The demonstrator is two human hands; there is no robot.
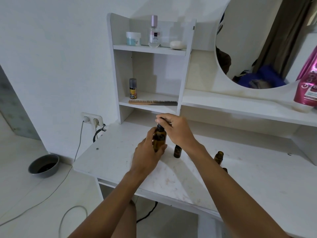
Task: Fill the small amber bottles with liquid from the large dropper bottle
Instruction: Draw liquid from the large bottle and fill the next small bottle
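The large amber dropper bottle (159, 139) stands upright near the back of the white table (120, 162). My left hand (147, 157) grips its body from the left. My right hand (175, 129) pinches its black dropper cap (160, 125) from above. A small amber bottle with a dark cap (177, 151) stands just right of the large one. Another small amber bottle (219, 157), open at the top, stands farther right, partly behind my right forearm. A dark bit of a third thing (225, 169) shows beside that forearm.
Behind the bottles rises a white shelf unit (183, 69) with a comb (152, 102), a small spray can (133, 88) and toiletries. A pink bottle (307, 83) stands on the right ledge below a round mirror. A wall socket (92, 119) and a grey bowl (43, 165) lie left.
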